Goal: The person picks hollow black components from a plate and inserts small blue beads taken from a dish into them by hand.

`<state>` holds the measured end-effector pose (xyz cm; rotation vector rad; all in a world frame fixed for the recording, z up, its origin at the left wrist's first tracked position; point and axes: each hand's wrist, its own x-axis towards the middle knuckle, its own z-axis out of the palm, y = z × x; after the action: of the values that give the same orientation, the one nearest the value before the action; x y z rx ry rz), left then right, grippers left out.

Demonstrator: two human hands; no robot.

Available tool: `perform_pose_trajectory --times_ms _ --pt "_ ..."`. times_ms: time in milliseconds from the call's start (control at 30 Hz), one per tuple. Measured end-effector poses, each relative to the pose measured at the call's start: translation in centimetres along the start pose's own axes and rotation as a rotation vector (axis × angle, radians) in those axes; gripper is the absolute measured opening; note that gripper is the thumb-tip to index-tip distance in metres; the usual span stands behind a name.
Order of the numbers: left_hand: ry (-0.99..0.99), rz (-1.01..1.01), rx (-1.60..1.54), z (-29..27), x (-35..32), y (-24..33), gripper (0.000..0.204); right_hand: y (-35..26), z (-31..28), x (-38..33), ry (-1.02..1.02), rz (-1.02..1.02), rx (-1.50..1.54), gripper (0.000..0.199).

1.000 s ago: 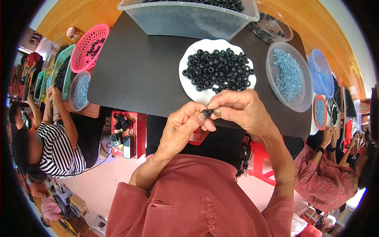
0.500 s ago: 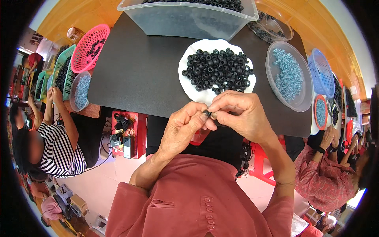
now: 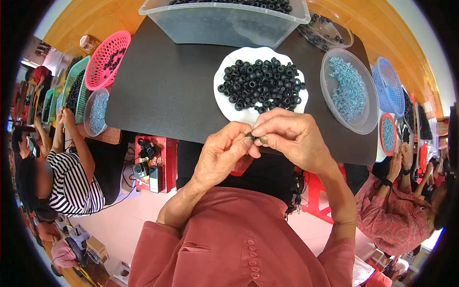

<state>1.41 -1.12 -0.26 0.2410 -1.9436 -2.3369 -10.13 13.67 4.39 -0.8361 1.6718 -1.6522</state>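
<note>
Just past the table's near edge, my left hand pinches a small round black piece between thumb and fingers. My right hand meets it from the other side, thumb and forefinger closed right at the black piece. Whether the right fingertips hold something of their own is hidden. Beyond both hands is a white wavy-rimmed plate, heaped with small hollow black pieces like the held one. To its right stands a clear oval bowl of tiny clear-blue pieces.
A large translucent bin of black pieces stands at the table's far side, beside a clear round tub. A pink basket is at left. Co-workers sit on both sides; a red stool stands below the table.
My fingers have shifted only slightly around the black piece. The whole view has drifted a little. At right, a co-worker's hands have moved.
</note>
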Motion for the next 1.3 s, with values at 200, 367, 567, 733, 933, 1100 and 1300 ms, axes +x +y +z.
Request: perform_pose_trajectory --times_ms 200,367,567,733,933,1100,1300 --pt "-0.134 -0.051 -0.196 -0.4 0.0 0.2 0.016 0.2 -0.9 0.0 -0.156 0.078 0.087 0.009" --pt "-0.303 -0.134 -0.230 -1.5 0.1 0.4 0.018 0.0 -1.1 -0.2 -0.247 0.161 0.143 0.018" --pt "-0.424 -0.118 -0.351 -1.3 0.2 -0.8 0.022 -0.7 -1.7 -0.1 -0.405 0.223 -0.051 0.023" --pt "-0.446 -0.162 -0.382 -1.0 0.3 -1.0 0.023 -0.5 -1.8 -0.3 -0.430 0.204 -0.093 0.021" --pt "-0.412 -0.161 -0.267 -0.5 0.2 -0.8 0.026 -0.2 -1.9 -0.5 -0.400 0.131 -0.128 0.014" --pt "-0.384 -0.191 -0.173 -0.2 0.2 -0.2 0.024 0.1 -1.9 -0.8 -0.358 0.084 -0.147 0.010" --pt "-0.362 -0.181 -0.186 0.5 0.5 0.7 0.018 0.5 -2.0 -0.7 -0.343 0.027 -0.190 0.007"
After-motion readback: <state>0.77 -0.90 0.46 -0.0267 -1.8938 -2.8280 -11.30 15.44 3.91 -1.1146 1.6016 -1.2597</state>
